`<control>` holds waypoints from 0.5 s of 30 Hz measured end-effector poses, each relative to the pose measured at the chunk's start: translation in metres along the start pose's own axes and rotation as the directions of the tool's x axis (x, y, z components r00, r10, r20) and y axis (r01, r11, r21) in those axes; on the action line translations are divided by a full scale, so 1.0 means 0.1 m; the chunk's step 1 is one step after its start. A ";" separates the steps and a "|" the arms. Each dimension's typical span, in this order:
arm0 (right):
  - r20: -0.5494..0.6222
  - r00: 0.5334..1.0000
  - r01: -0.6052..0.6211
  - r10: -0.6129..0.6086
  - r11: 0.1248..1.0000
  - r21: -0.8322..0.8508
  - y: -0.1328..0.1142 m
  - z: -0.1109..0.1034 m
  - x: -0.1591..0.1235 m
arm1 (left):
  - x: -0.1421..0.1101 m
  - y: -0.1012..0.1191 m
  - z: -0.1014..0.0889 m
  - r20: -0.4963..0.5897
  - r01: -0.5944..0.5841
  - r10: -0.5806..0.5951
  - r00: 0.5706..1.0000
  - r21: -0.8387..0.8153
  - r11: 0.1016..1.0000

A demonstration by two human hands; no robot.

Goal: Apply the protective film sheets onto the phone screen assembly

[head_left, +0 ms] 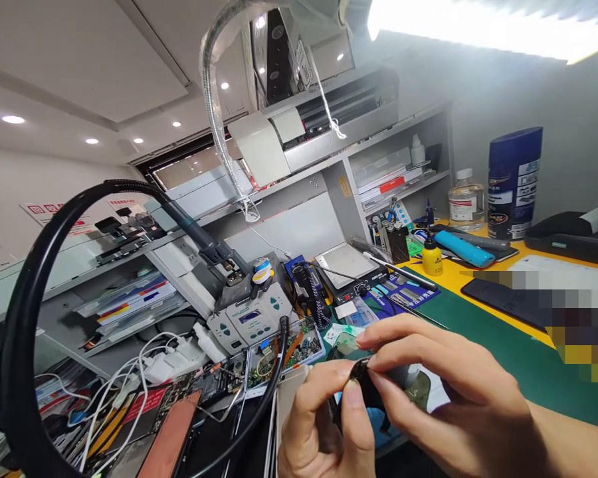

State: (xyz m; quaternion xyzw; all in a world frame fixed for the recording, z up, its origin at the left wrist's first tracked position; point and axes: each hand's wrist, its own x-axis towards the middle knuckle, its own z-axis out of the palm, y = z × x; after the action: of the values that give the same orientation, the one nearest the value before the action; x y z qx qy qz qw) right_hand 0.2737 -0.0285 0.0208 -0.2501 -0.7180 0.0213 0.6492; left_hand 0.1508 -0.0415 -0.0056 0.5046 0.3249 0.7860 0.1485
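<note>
Low in the head view, a small dark part (359, 369) is pinched between my two hands; its exact kind cannot be made out. My left hand (329, 418) is closed, with thumb and forefinger gripping the part from the left. From the right, my right hand (443, 385) holds the same part between its thumb and fingertips. The fingers cover most of it. Below and behind the hands are a dark shape and a bit of blue, both largely hidden.
A green mat (498, 352) spreads to the right on a yellow tabletop. Behind the hands stand a soldering station (253, 317), a tray of small circuit parts (299, 352) and a flat heating plate (349, 264). A thick black hose (27, 299) arches at left. A yellow bottle (432, 257) stands farther back.
</note>
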 end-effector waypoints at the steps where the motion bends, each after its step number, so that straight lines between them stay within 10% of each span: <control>1: 0.001 1.000 -0.004 0.004 1.000 -0.004 0.00 0.00 0.00 | 0.00 0.01 0.00 0.002 0.009 -0.009 1.000 -0.008 1.000; 15: -0.035 0.999 0.005 -0.007 0.997 -0.071 -0.06 -0.02 -0.01 | 0.00 -0.07 -0.03 0.103 -0.118 0.112 0.988 0.047 0.992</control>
State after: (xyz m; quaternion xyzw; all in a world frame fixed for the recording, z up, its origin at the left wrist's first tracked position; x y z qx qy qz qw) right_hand 0.2730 -0.0351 0.0222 -0.2712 -0.7075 -0.0107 0.6525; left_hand 0.1476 -0.0373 -0.0105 0.5651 0.3082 0.7580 0.1056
